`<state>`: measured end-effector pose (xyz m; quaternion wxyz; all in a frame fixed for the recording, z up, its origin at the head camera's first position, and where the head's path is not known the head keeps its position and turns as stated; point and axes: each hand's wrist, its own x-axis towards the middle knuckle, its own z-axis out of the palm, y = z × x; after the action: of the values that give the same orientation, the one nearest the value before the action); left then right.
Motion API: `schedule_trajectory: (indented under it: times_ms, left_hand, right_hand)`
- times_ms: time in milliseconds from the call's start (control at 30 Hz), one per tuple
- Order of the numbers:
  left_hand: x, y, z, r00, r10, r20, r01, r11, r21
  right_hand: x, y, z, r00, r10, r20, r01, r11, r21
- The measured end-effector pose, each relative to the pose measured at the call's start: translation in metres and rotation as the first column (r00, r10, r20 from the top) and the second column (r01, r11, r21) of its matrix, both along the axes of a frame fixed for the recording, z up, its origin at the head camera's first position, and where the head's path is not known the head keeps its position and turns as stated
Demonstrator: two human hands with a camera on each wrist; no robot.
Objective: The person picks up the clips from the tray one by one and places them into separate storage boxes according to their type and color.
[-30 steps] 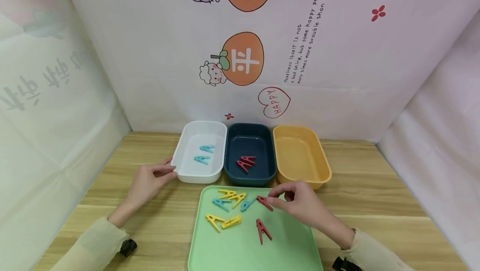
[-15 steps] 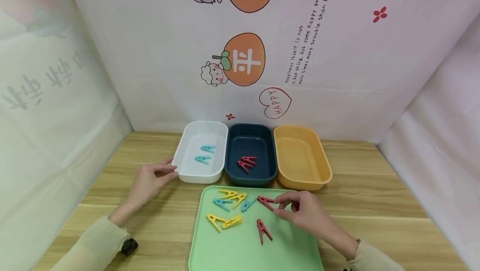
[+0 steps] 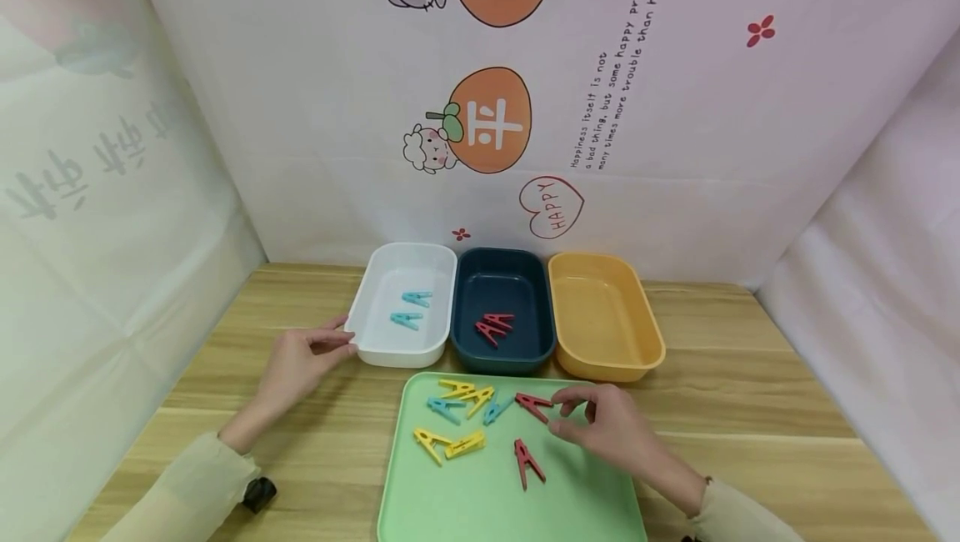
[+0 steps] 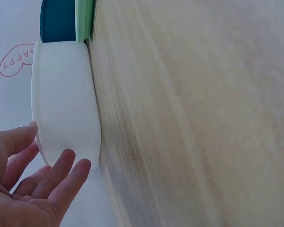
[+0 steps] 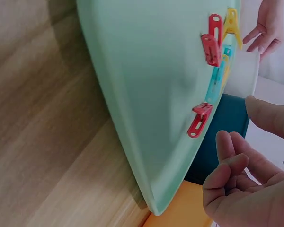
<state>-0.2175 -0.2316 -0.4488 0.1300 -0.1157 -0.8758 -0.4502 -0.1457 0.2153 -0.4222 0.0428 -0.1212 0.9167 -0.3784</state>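
My left hand (image 3: 296, 367) touches the near left corner of the white box (image 3: 397, 354), its fingers loosely spread in the left wrist view. Two light blue clothespins (image 3: 407, 321) lie in that box. Over the green tray (image 3: 450, 517), my right hand (image 3: 607, 425) holds nothing; thumb and forefinger are parted just right of a red clothespin (image 3: 531, 406). The right wrist view shows a gap between those fingertips and the red clothespin. Nearer me on the tray lies another red clothespin (image 3: 528, 464). Several yellow clothespins (image 3: 431, 444) and two blue clothespins (image 3: 446, 409) lie to the left.
A dark blue box (image 3: 502, 363) with two red clothespins inside stands against the white box. Right of it is a yellow box (image 3: 611, 371). All three stand on the wooden table (image 3: 720, 375) behind the tray, before a printed white cloth (image 3: 337, 192).
My right hand has drawn slightly to the right, off the red clothespin that its fingertips were at, and that clothespin stays on the tray. My left hand keeps its place at the white box.
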Motion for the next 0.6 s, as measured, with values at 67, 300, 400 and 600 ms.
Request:
schedule_trajectory:
  times_ms: [67, 300, 400, 600]
  left_hand:
    - [0.0, 0.0, 0.0, 1.0, 0.0, 0.002, 0.0, 1.0, 0.003]
    - [0.0, 0.001, 0.001, 1.0, -0.002, 0.011, 0.002, 1.0, 0.015]
    - [0.0, 0.001, 0.0, 1.0, -0.001, 0.012, 0.001, 1.0, 0.01]
    - [0.001, 0.001, 0.001, 1.0, 0.003, 0.012, -0.003, 1.0, 0.002]
  right_hand:
    - [-0.003, -0.001, -0.003, 1.0, -0.018, -0.003, 0.018, 1.0, 0.016]
    - [-0.01, -0.008, -0.01, 0.996, -0.091, -0.011, 0.092, 0.991, 0.094]
    - [-0.011, -0.012, -0.011, 0.993, -0.12, 0.002, 0.119, 0.985, 0.127]
    - [-0.017, -0.015, -0.017, 0.994, -0.11, 0.021, 0.105, 0.982, 0.159]
